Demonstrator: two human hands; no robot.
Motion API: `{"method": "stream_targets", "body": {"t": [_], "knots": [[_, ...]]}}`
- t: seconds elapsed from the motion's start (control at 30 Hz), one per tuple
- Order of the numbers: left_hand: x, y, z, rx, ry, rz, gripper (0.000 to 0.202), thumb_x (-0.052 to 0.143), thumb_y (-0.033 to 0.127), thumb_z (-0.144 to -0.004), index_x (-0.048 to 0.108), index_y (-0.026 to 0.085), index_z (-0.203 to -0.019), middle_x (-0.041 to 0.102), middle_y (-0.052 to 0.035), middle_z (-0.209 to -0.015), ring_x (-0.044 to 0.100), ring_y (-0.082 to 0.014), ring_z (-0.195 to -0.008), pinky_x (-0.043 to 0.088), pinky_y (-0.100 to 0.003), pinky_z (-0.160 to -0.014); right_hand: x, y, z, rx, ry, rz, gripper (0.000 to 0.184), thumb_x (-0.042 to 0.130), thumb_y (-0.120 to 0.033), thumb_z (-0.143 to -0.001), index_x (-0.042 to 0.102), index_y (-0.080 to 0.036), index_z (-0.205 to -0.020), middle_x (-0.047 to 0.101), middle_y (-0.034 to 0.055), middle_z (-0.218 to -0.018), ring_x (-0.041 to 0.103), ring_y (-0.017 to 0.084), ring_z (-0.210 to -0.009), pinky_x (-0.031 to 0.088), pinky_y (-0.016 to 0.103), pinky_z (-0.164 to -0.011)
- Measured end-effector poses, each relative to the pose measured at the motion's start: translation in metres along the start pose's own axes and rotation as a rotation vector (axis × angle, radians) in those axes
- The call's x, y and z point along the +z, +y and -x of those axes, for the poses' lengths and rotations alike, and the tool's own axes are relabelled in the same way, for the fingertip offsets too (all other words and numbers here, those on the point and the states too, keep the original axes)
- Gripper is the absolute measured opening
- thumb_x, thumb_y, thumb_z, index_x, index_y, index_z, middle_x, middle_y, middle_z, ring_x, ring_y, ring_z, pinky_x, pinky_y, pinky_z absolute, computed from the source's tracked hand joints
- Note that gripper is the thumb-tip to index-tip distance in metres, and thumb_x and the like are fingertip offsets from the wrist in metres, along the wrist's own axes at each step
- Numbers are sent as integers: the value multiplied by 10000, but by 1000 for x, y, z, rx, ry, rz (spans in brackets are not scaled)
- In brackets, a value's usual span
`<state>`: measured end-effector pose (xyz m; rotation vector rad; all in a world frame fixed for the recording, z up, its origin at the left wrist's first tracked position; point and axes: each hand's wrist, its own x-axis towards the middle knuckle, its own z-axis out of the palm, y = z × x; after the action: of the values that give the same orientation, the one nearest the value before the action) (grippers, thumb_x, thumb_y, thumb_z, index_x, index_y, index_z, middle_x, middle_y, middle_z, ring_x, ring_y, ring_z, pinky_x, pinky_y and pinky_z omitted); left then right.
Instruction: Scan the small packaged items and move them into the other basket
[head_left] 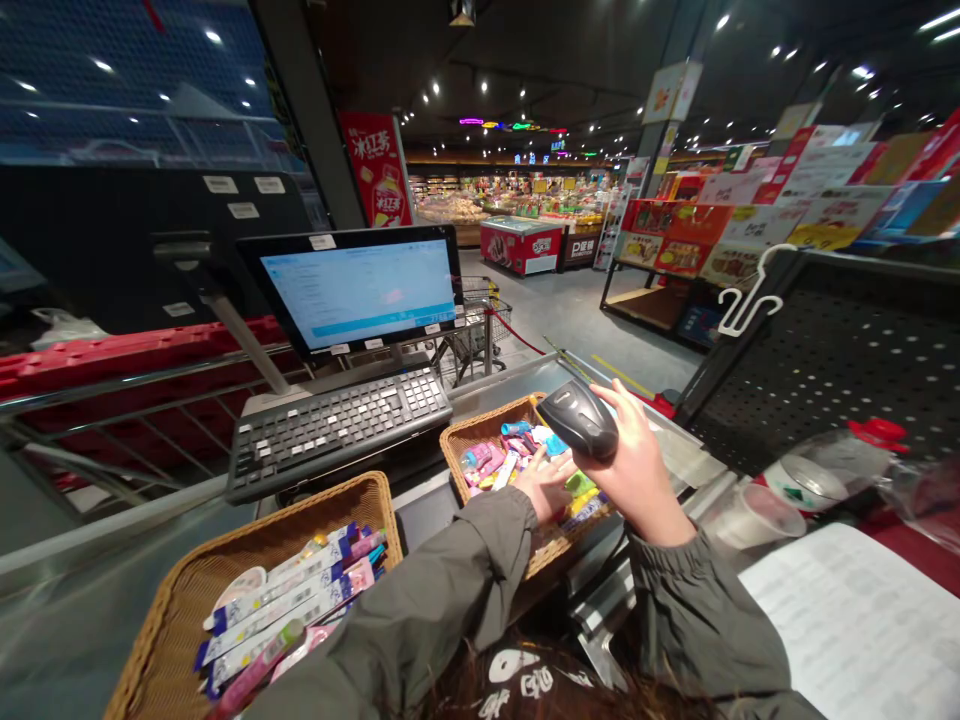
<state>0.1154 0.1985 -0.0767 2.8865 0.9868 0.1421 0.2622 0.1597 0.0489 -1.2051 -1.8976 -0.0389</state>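
Note:
My right hand [636, 468] is wrapped round a black handheld barcode scanner [579, 420], its head raised above the right wicker basket [459, 450]. My left hand [541, 484] reaches into that same basket, fingers apart over the small colourful packets [487, 460]; whether a fingertip touches one is hard to see. Pink, blue, yellow and green wrappers fill this basket. Nearer on the left, a larger wicker basket [187, 556] holds long white-and-blue sachets [281, 600] and pink tubes, partly hidden by my left sleeve.
A keyboard [337, 425] and a lit monitor [364, 290] stand beyond the baskets. To the right are a white sheet of paper [862, 610], a plastic cup [757, 515], a red-capped container [840, 460] and a black perforated panel [847, 350] with white hooks. Shopping carts [476, 325] stand behind the counter.

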Motion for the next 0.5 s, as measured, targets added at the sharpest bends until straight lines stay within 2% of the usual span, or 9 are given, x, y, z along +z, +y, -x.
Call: {"method": "stream_targets", "body": {"t": [0.1,0.17,0.3,0.43,0.5], "knots": [[4,-18,11,-2,36,-53,286,449,274,-976,731,251,-939,349,-10,-1574,223,-282,-1477,107,-606,-1195,3,4,-2,1,-3,-10,468,622,-226,-714,553,-187,-1175,551,178,-1331,340,416,-1411,305,673,-1111],[6,-29,22,-54,41,-68,229,507,296,-952,734,266,-947,313,-20,-1591,218,-291,-1478,126,-633,-1176,7,6,-4,-2,-8,-10,474,624,-227,-715,549,-183,-1181,553,181,-1330,349,420,-1406,295,677,-1113],[9,-42,38,-189,-22,-15,166,645,380,-861,740,287,-961,343,-69,-1569,226,-336,-1471,150,-705,-1123,14,6,-8,1,-34,-23,442,631,-254,-736,557,-189,-1166,542,173,-1350,349,419,-1406,279,684,-1118],[11,-47,38,-214,-64,3,336,723,511,-764,724,258,-984,361,-102,-1551,217,-354,-1469,140,-710,-1121,19,2,-12,-2,-44,-53,480,634,-234,-726,544,-189,-1196,540,171,-1354,341,415,-1412,275,681,-1122],[9,-49,34,-211,-74,-7,461,752,518,-723,694,248,-1092,305,-131,-1575,196,-363,-1474,127,-705,-1128,20,0,-13,-4,-44,-62,484,631,-232,-727,545,-188,-1201,544,172,-1345,345,415,-1409,288,679,-1116]]}}
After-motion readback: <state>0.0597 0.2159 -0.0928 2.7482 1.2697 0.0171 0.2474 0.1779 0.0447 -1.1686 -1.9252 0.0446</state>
